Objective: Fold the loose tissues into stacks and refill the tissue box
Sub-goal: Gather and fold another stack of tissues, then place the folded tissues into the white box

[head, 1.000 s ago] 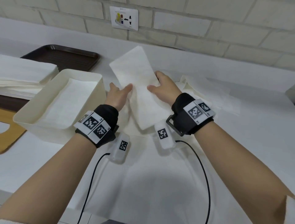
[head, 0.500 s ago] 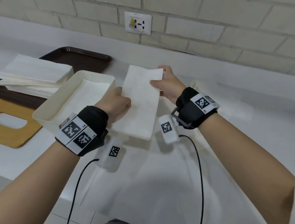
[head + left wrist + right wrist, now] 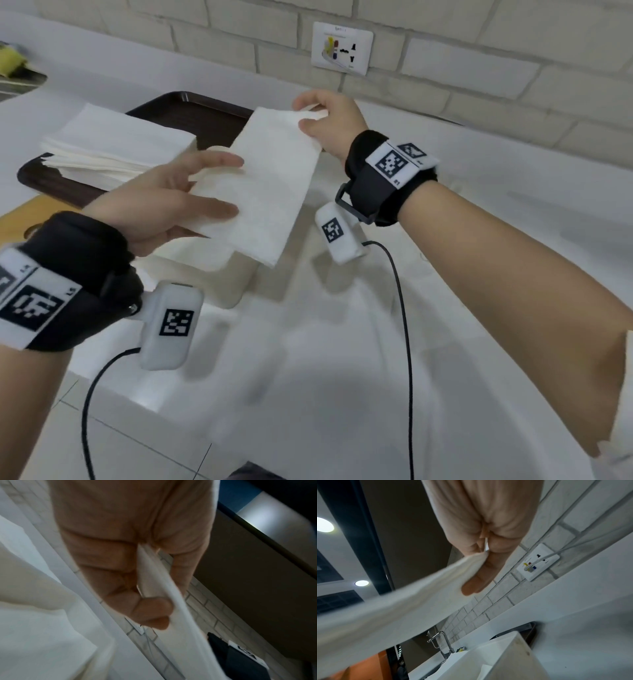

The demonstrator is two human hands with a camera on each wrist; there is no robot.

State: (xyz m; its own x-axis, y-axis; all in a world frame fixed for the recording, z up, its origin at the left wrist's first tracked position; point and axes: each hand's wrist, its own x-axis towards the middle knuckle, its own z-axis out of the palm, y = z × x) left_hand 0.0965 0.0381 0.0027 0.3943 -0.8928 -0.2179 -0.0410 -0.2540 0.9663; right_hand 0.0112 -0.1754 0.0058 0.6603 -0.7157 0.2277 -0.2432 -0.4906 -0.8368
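Presently catalogued: one folded tissue, white, held in the air between both hands above the cream tissue box, whose near wall alone shows under it. Handling, by estimate: very light, soft, limp, easily torn or creased, and likely to fall open unless taken by its folded edges or corners with a gentle pinch. Right hand pinches the far top corner between thumb and fingers. Left hand holds the near left edge, its fingers laid nearly straight over the top face, thumb presumably beneath. Stock beside it: a stack of flat tissues on a dark tray, well apart to the left; further sheets lie on the white counter. Wall outlet on the brick behind. Views compared: the left wrist view shows the tissue's layered edge gripped between thumb and forefinger, which the head view hides; the right wrist view shows the box's open top with tissue inside, and a faucet beyond, neither visible from the head.
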